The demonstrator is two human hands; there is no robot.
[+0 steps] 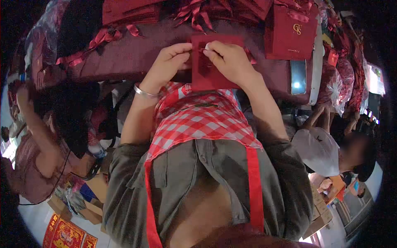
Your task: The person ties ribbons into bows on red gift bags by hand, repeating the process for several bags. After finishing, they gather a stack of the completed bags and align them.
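A dark red paper gift bag (198, 78) lies in front of me at the table's near edge. At its left edge is my left hand (168, 62), wearing a silver bangle, with its fingers closed on that edge. My right hand (232, 62) lies over the bag's face, thumb and fingertips pinched together near its upper part. Something small and whitish shows at those fingertips; what they pinch is too small to make out. A bit of red ribbon (250, 56) sticks out beyond my right hand.
Red bags with ribbon handles lie along the far side, one gold-lettered bag (289, 35) at right. A phone (298, 77) rests on the dark red tabletop (136, 53). Loose ribbons (99, 41) lie at left. People sit on both sides; cardboard boxes (97, 188) stand on the floor.
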